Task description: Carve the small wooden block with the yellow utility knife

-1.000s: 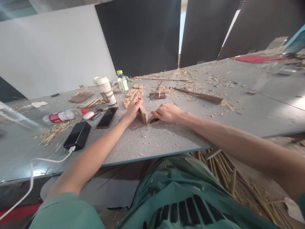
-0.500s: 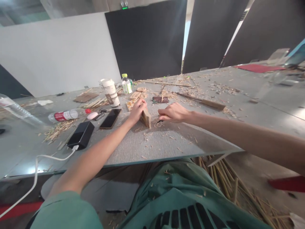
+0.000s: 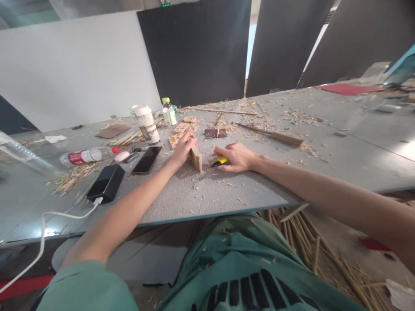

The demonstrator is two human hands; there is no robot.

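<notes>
My left hand [image 3: 184, 150] is closed on a small wooden block [image 3: 196, 159], which stands on edge on the grey tabletop [image 3: 207, 198]. Just right of the block, my right hand [image 3: 238, 157] grips a yellow and black utility knife [image 3: 222, 160]. Its dark front end points left toward the block, with a small gap between them. Wood shavings lie around both hands. Beyond them are a dark brown piece [image 3: 215, 133] and a patterned wooden piece [image 3: 175, 140].
A phone [image 3: 147, 160], a black box [image 3: 106, 183] with a white cable, a lying bottle [image 3: 89, 156], a paper cup [image 3: 147, 125] and a small bottle [image 3: 169, 112] stand or lie left. A wooden-handled tool [image 3: 287, 139] lies right. Bamboo strips [image 3: 301, 233] are below the table edge.
My right hand has turned, so the knife's yellow body now shows. The left hand still holds the block in much the same place. The whole view has shifted slightly.
</notes>
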